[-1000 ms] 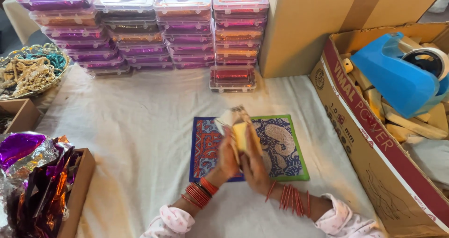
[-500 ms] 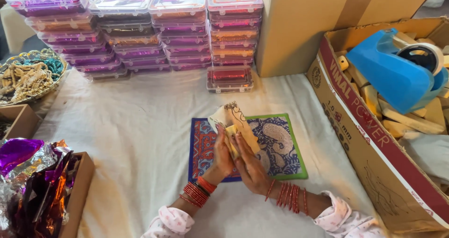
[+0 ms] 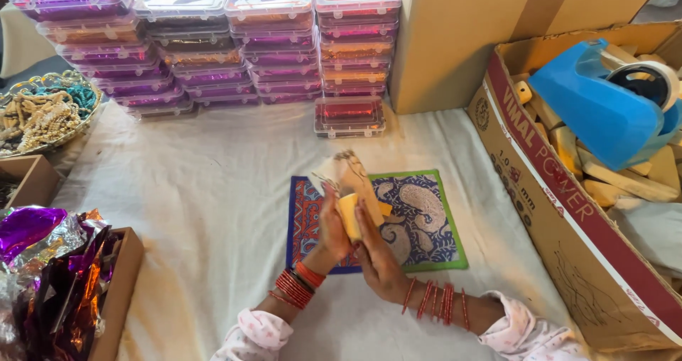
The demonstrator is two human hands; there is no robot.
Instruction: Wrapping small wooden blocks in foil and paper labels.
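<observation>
Hands meet at the near middle of the bench (image 3: 213,190), both wrists ringed with red bangles (image 3: 298,286). The left hand (image 3: 332,226) and the right hand (image 3: 376,251) are pressed toward each other, fingers curled and closed around a small yellow block (image 3: 349,215) with a pale, patterned piece (image 3: 353,173) standing up from it; what that piece is made of cannot be told. So the thing is off the bench, pinched between both palms, tilted a little away from the person and held just above a blue and green printed mat (image 3: 426,219). Judged from this, the piece is mid-handling: not yet set down or packed. Left of the hands, at the near edge, a small box (image 3: 117,290) holds crumpled purple and orange foil (image 3: 42,261). On the right a long open carton (image 3: 561,212) holds wooden blocks (image 3: 618,183) and a blue tape dispenser (image 3: 604,105). Farther back at the left a basket (image 3: 85,116) holds beaded strings. At the far edge, well apart from the hands, stand stacks of clear lidded boxes (image 3: 284,41) with pink, purple and orange contents, seemingly filled already, one short stack (image 3: 349,116) set forward of the rest. A tall plain carton (image 3: 455,34) stands beside them.
</observation>
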